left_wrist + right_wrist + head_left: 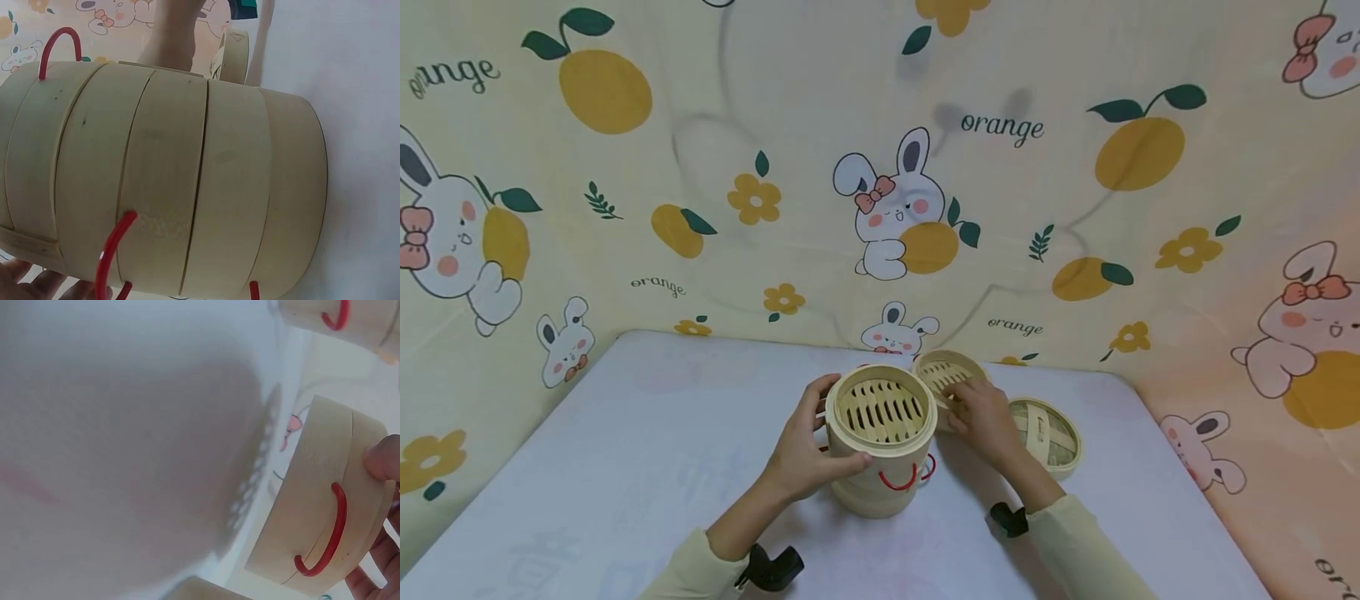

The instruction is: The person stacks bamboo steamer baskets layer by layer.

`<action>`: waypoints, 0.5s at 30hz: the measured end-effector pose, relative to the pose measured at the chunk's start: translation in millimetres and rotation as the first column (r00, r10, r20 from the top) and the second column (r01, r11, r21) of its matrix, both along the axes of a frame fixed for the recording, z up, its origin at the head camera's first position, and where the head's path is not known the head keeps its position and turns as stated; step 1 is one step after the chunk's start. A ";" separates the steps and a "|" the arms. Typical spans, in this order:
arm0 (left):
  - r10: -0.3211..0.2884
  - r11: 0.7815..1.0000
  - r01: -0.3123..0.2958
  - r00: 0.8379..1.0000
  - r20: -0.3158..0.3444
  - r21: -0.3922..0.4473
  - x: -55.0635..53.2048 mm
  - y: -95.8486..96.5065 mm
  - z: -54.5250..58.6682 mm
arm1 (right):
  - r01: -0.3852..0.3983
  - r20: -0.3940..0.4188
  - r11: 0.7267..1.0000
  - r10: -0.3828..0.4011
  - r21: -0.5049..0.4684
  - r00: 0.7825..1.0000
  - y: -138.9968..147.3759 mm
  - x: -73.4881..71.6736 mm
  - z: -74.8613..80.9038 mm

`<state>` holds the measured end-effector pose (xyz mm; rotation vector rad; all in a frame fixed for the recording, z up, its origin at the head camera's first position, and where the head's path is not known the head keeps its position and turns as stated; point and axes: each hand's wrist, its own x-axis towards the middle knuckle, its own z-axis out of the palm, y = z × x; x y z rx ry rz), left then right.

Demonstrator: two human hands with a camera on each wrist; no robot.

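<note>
The left hand (808, 446) is curled around the upper wall of a tall, cylindrical stack of pale bamboo steamers (880, 465) with thin red loop handles (109, 250), standing on the white counter (662, 467). Just beyond the stack's right side, the right hand (988, 421) grips a round, slatted bamboo steamer tier (947, 372), fingers bent over its rim, raised off the counter. Right of the stack lies a round woven bamboo lid (1039, 433) with crossed strips.

Left wrist view: left grip (47, 285), steamer stack (165, 169) cut off.
</note>
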<state>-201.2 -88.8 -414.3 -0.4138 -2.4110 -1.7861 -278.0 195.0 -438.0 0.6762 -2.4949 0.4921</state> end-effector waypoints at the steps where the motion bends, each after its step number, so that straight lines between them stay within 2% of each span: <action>1: 0.001 1.000 -0.001 1.000 0.002 0.002 0.1 0.0 0.1 | -0.003 -0.014 1.000 0.003 -0.001 1.000 0.3 0.7 1.9; 7: 0.004 1.000 -0.004 1.000 0.005 0.006 0.6 0.1 1.1 | -0.019 -0.074 1.000 0.019 -0.002 0.997 2.8 4.2 14.1; 15: 0.005 1.000 -0.005 1.000 0.009 0.010 0.9 -0.3 0.1 | -0.029 -0.101 0.998 0.023 -0.059 0.995 6.6 7.8 32.2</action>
